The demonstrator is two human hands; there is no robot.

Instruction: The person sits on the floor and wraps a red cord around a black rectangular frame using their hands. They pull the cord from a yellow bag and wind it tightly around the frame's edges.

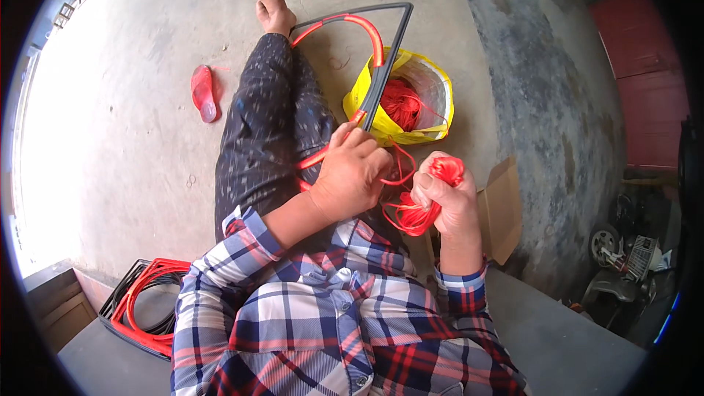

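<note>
My left hand (352, 172) is closed around the near end of a black bent-tube frame (402, 29), where red strip wraps the tube. The frame slants up and away across my lap toward my bare foot. A curved inner bar (370, 31) of it is partly covered in red. In my right hand (449, 202) is a squeezed bundle of red plastic cord (414, 218), bulging out above and below the fist. A loose red strand (398, 158) loops between the two hands. My left fingertips are partly hidden behind the hand.
Beyond my hands stands a yellow bag (357, 95) holding a tangle of red cord (400, 103). A cardboard box (501, 213) is at my right. More black and red frames (139, 301) lie at my left. A red slipper (204, 93) rests on the concrete floor (147, 169).
</note>
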